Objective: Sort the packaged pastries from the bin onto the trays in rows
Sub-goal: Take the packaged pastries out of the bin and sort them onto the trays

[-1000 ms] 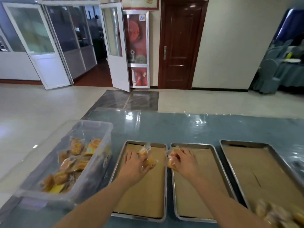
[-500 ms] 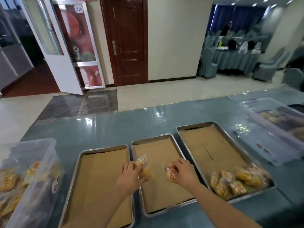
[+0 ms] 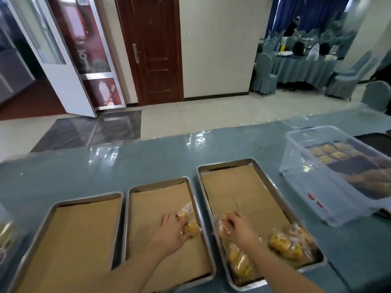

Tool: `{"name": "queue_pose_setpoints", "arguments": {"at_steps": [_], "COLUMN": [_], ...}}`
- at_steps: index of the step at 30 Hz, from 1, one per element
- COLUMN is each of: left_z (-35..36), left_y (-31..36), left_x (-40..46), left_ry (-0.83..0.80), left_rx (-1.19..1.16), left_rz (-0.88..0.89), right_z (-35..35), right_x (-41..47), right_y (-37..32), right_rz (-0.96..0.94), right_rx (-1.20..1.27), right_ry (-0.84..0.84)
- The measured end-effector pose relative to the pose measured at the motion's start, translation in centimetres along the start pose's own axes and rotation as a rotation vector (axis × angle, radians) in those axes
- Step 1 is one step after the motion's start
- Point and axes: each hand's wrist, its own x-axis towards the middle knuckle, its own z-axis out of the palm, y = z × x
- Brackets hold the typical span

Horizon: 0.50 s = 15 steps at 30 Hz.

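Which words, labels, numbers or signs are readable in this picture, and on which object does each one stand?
No text can be read.
Red mark on the side of the clear plastic bin: blurred, unreadable.
Small blue sign at the top of the red glass cabinet: cut off, unreadable.
Wrappers of the packaged pastries on the right tray: any print is too blurred to read.
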Motion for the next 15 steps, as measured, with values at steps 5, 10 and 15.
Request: {"name": "queue_pose_setpoints", "arguments": {"at_steps": [5,10,15], "left_z": [0.7,2.5,3.0], "left_y": [8.2,14.7,17.8], "left_x": [3.8,6.1,7.1], "left_ry": [0.001,-0.065,-0.164], "left_rx": [-0.063,-0.127,-0.141], "left_rz": [-0.068,-0.1,-0.123], "right_z": [-4.4,-6.6,-6.0], "right_x": [3.1,4.8,6.2], "right_y": [8.4,12.8,13.2], "right_rz": [0.021,0.055,0.154], "right_rx": [-0.088,-0.089,0.122], "right_ry": [-0.023,-0.165,-0.26]}}
